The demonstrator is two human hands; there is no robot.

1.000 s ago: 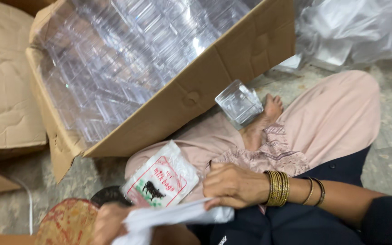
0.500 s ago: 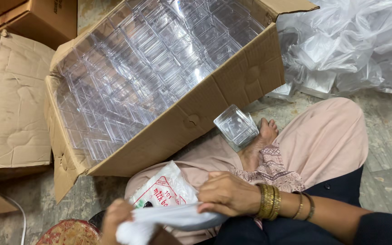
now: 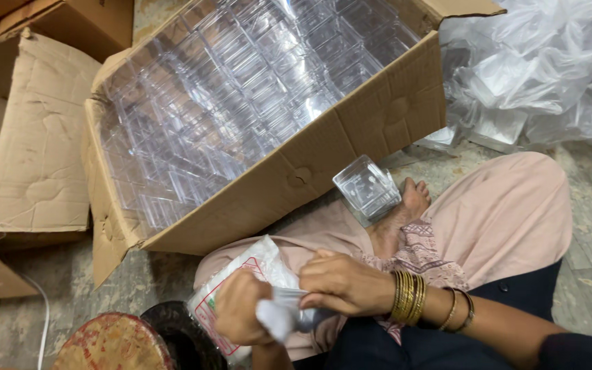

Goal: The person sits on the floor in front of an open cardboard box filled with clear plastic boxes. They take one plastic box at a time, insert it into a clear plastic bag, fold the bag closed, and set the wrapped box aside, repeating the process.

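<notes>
Person is sitting cross-legged on the floor (image 3: 138, 288), working in the lap. Left hand (image 3: 241, 316) is closing its grip around a bunched bit of white cloth or plastic (image 3: 274, 319), fingers curled tight on it; can't tell exactly what the material is. Right hand (image 3: 344, 284), w/ gold bangles at the wrist, is pinching the same bunch from above, grip clamped on it too, so both hands are pulling it taut between them, prob. to keep it steady over the knee. A flat plastic packet w/ red print (image 3: 231, 291) is lying under the hands on the pink trousers, partly hidden by them. A clear plastic box (image 3: 366, 188) is resting just beside the bare foot (image 3: 405, 209), tilted against the big cardboard carton (image 3: 296, 175), which is lying on its side, full of stacked clear boxes. Crumpled plastic sheeting (image 3: 543, 62) is piling at right; a round red-patterned lid (image 3: 114, 342) is sitting near the left knee. Carton is crowding the front, well w/in reach.
</notes>
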